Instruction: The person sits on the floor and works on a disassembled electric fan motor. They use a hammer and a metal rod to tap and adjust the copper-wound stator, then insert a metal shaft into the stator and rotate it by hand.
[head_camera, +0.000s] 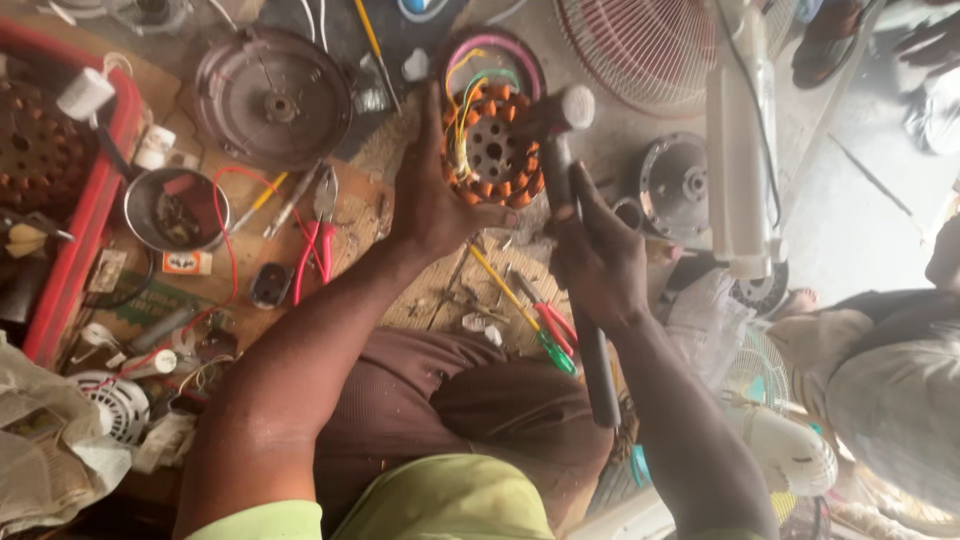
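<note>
Clutter crowds my left: a red tray (75, 265), a metal bowl (176, 208), red-handled pliers (318, 240) on the board. My left hand (432, 195) grips the fan stator (493, 150), thumb under its copper windings, holding it upright just past my knees. Beside it, my right hand (598, 258) is clenched round the black handle of a hammer (572, 210), head touching the stator's rim. Farther right lies a white fan post (738, 150).

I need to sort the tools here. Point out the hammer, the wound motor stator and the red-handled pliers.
hammer (572, 105): head view, on its metal head.
wound motor stator (497, 150): head view, on its grey steel core.
red-handled pliers (322, 250): head view, on the red grips.
</note>
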